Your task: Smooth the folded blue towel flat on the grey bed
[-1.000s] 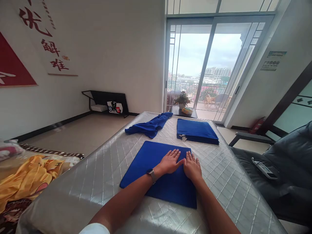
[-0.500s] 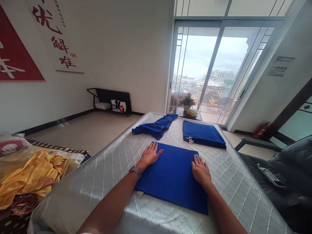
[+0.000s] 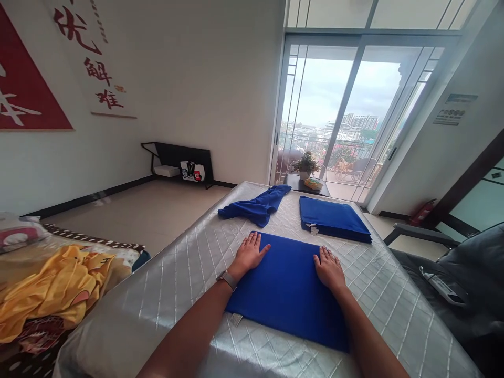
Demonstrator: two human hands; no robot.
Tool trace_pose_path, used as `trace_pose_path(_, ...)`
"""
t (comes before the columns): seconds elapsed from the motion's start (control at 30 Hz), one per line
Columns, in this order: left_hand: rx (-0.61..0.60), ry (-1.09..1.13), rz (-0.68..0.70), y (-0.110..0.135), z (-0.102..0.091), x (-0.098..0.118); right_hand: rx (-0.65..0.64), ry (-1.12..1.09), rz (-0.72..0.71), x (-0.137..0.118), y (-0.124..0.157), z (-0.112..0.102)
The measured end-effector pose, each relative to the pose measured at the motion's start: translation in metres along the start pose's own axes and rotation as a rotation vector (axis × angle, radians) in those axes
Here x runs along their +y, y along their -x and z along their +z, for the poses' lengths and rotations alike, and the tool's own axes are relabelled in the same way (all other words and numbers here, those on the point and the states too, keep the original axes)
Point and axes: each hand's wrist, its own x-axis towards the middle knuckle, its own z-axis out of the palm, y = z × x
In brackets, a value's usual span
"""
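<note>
Blue folded cloth rectangle is lying on that silvery quilted mattress, left hand and right hand resting flat atop it.

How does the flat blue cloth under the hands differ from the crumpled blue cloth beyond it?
The flat blue cloth is smooth and squared; the crumpled blue cloth lies bunched in uneven folds.
The left hand and right hand rest on the flat blue cloth; neither touches the crumpled blue cloth.
Shared: both are blue and lie on the silver quilted cover.
</note>
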Motion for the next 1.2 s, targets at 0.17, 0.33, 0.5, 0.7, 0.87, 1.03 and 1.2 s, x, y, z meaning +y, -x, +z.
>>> trace_pose_path(0.17, -0.014, -0.022, -0.023, -0.001, 0.000, -0.001, 0.000, -0.030, -0.012, 0.005, -0.003, 0.010)
trace_pose_path(0.33, -0.001, -0.064, -0.031, 0.001, 0.000, 0.002, 0.007, -0.044, -0.044, 0.007, -0.003, 0.008)
trace_pose_path(0.5, 0.005, -0.111, -0.044, 0.002, 0.000, 0.003, -0.022, -0.062, -0.053, 0.009, -0.003, 0.008)
trace_pose_path(0.7, 0.007, -0.177, -0.056, -0.006, -0.012, 0.021, 0.006, -0.088, -0.045, 0.007, -0.002, 0.008)
trace_pose_path(0.87, -0.023, -0.022, 0.220, -0.009, 0.004, 0.114, 0.037, -0.067, -0.057, 0.007, 0.000, 0.007)
trace_pose_path(1.03, 0.005, 0.111, 0.470, -0.018, 0.032, 0.200, 0.029, 0.060, -0.138, 0.014, 0.005, 0.008)
trace_pose_path(1.2, -0.012, 0.168, 0.435, -0.026, 0.039, 0.198, 0.032, 0.041, -0.130, 0.014, 0.005, 0.008)
